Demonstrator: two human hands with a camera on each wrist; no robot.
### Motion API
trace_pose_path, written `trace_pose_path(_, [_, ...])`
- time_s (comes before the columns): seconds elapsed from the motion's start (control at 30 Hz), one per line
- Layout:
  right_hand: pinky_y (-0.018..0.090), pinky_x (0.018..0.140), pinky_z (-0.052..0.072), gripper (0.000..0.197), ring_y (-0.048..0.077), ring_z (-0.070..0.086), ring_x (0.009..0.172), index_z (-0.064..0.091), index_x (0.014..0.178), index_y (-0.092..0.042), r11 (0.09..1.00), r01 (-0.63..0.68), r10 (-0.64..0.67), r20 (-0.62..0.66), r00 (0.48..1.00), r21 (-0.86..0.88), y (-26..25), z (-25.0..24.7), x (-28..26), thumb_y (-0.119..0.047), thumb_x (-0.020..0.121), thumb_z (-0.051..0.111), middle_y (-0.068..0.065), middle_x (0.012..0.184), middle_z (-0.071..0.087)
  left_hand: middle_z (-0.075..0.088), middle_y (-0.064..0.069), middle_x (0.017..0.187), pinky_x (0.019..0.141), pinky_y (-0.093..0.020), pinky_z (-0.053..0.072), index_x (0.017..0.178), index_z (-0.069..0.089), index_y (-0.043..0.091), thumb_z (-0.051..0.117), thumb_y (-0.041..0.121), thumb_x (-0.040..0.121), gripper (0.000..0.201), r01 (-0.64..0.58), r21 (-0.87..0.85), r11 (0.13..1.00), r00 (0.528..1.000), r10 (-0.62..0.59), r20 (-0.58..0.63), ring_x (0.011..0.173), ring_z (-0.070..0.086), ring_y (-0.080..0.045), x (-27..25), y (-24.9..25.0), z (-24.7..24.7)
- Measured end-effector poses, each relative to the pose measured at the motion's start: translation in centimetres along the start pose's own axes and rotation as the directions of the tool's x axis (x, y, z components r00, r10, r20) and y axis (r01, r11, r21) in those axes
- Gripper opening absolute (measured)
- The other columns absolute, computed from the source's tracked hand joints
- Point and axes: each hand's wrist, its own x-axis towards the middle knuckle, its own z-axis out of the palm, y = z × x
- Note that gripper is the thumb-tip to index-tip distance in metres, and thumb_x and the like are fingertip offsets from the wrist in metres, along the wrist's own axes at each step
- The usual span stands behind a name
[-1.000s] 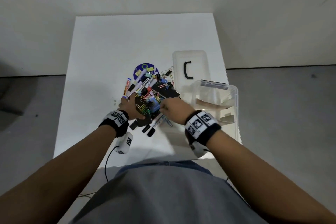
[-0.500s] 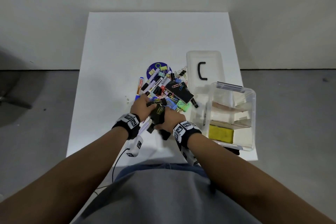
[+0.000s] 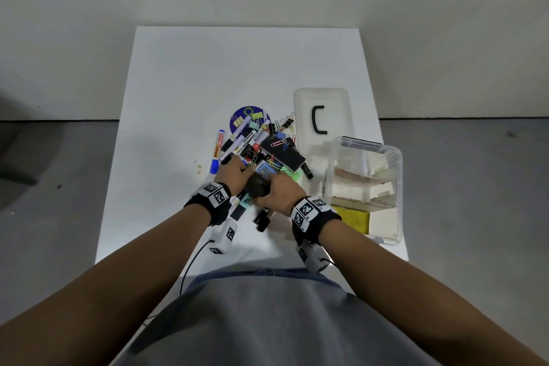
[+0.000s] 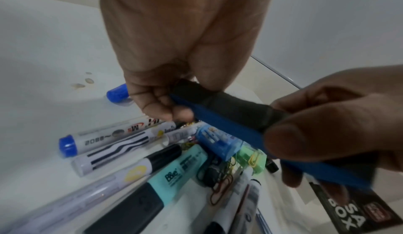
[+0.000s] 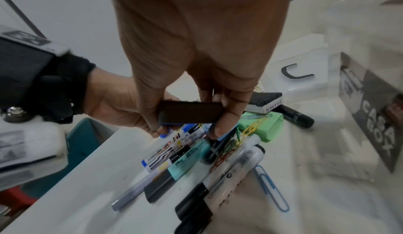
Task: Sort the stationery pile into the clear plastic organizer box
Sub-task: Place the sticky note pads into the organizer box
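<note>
A whiteboard eraser (image 3: 257, 186) with black felt and a blue back hangs just above the near side of the stationery pile (image 3: 255, 142). Both hands hold it. My left hand (image 4: 174, 100) grips one end of the eraser (image 4: 229, 115), fingers curled under it. My right hand (image 5: 187, 125) pinches the eraser (image 5: 189, 114) between thumb and fingers. The clear organizer box (image 3: 396, 187) stands to the right of the pile, with a yellow item (image 3: 353, 218) in its nearest compartment.
The box lid (image 3: 323, 98) with a black handle lies behind the box. Markers, a blue whiteboard marker (image 3: 217, 151), paper clips, a second eraser (image 5: 265, 103) and a green case (image 5: 268, 125) lie under my hands. The table's near edge (image 3: 252, 264) is close.
My hands came together at the near side of the pile and now both hold the eraser. The head view shifted, so the box shows more fully.
</note>
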Motion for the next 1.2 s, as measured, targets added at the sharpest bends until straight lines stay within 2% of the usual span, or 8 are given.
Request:
trace_pose_path(0.23, [0.029, 0.064, 0.041, 0.067, 0.021, 0.052, 0.081, 0.039, 0.118, -0.006, 0.996, 0.021, -0.021, -0.007, 1.0, -0.083, 1.0, -1.6, -1.7, -0.033, 0.07, 0.076, 0.006, 0.099, 0.049, 0.066, -0.012, 0.113, 0.086, -0.035, 0.05, 0.118, 0.058, 0.015, 0.046, 0.034, 0.097, 0.031, -0.028, 0.081, 0.996, 0.999, 0.026, 0.031, 0.101, 0.062, -0.03, -0.7, -0.1, -0.1])
trace_pose_path(0.4, [0.018, 0.047, 0.033, 0.081, 0.02, 0.054, 0.074, 0.027, 0.123, -0.003, 0.997, 0.078, -0.078, -0.006, 0.997, 0.009, 1.6, -2.6, -2.3, -0.025, 0.068, 0.081, 0.003, 0.09, 0.049, 0.066, 0.005, 0.1, 0.086, -0.026, 0.045, 0.108, 0.064, 0.018, 0.06, 0.044, 0.09, 0.032, -0.235, -0.131, 0.963, 0.893, 0.267, 0.363, 0.093, 0.062, -0.012, -2.4, 1.3, 0.0])
trace_pose_path(0.57, [0.021, 0.046, 0.032, 0.071, 0.012, 0.048, 0.055, 0.031, 0.118, -0.005, 0.994, 0.112, -0.112, 0.016, 0.994, 0.003, 2.2, -3.0, -3.2, -0.025, 0.071, 0.08, 0.0, 0.08, 0.049, 0.068, -0.01, 0.089, 0.079, -0.036, 0.048, 0.088, 0.061, 0.014, 0.058, 0.021, 0.093, 0.008, -0.281, -0.088, 0.956, 0.921, 0.294, 0.255, 0.084, 0.063, -0.027, -2.4, 1.5, 0.9])
trace_pose_path(0.63, [0.026, 0.056, 0.04, 0.06, 0.02, 0.054, 0.065, 0.037, 0.115, -0.008, 0.99, 0.136, -0.134, 0.054, 0.99, -0.029, 2.0, -3.7, -3.7, -0.029, 0.075, 0.077, 0.006, 0.091, 0.057, 0.064, -0.01, 0.087, 0.074, -0.035, 0.045, 0.086, 0.055, 0.014, 0.053, 0.015, 0.095, 0.009, -0.28, 0.01, 0.96, 0.948, 0.275, 0.159, 0.082, 0.059, -0.028, -2.5, 1.8, 1.3])
trace_pose_path(0.73, [0.028, 0.063, 0.045, 0.042, 0.025, 0.06, 0.077, 0.048, 0.119, -0.011, 0.985, 0.125, -0.105, 0.162, 0.981, -0.117, 2.2, -5.0, -4.7, -0.036, 0.088, 0.061, 0.01, 0.099, 0.064, 0.066, -0.01, 0.108, 0.086, -0.039, 0.048, 0.108, 0.061, 0.009, 0.044, 0.026, 0.1, 0.025, -0.219, 0.094, 0.971, 0.976, 0.216, 0.039, 0.097, 0.061, -0.028, -2.2, 1.8, 0.9])
trace_pose_path(0.87, [0.043, 0.074, 0.057, 0.038, 0.033, 0.069, 0.082, 0.054, 0.11, -0.009, 0.998, 0.031, -0.04, 0.196, 0.98, 0.046, 3.6, -7.7, -6.5, -0.039, 0.101, 0.034, 0.016, 0.099, 0.063, 0.066, 0.001, 0.107, 0.086, -0.033, 0.052, 0.111, 0.063, 0.019, 0.033, 0.053, 0.099, 0.047, -0.25, -0.265, 0.931, 0.922, 0.313, 0.23, 0.1, 0.062, -0.013, -4.4, 4.0, -0.3])
trace_pose_path(1.07, [0.039, 0.078, 0.047, 0.028, 0.025, 0.058, 0.09, 0.054, 0.108, -0.016, 0.988, 0.092, -0.093, 0.003, 0.996, -0.127, 6.1, -10.9, -9.3, -0.041, 0.096, 0.048, 0.009, 0.1, 0.064, 0.06, 0.0, 0.084, 0.066, -0.019, 0.043, 0.093, 0.061, 0.014, 0.04, 0.039, 0.101, 0.033, -0.444, -0.294, 0.846, 0.839, 0.508, 0.194, 0.069, 0.053, 0.0, -6.9, 9.8, 0.7])
trace_pose_path(1.2, [0.044, 0.083, 0.05, 0.023, 0.029, 0.058, 0.097, 0.057, 0.11, -0.014, 0.975, 0.08, -0.111, -0.142, 0.984, -0.206, 9.1, -12.4, -11.7, -0.021, 0.088, 0.059, 0.01, 0.106, 0.059, 0.066, -0.002, 0.093, 0.068, -0.021, 0.052, 0.106, 0.063, 0.013, 0.039, 0.037, 0.102, 0.034, -0.364, -0.364, 0.857, 0.895, 0.43, 0.116, 0.08, 0.063, -0.01, -5.7, 12.2, 2.2])
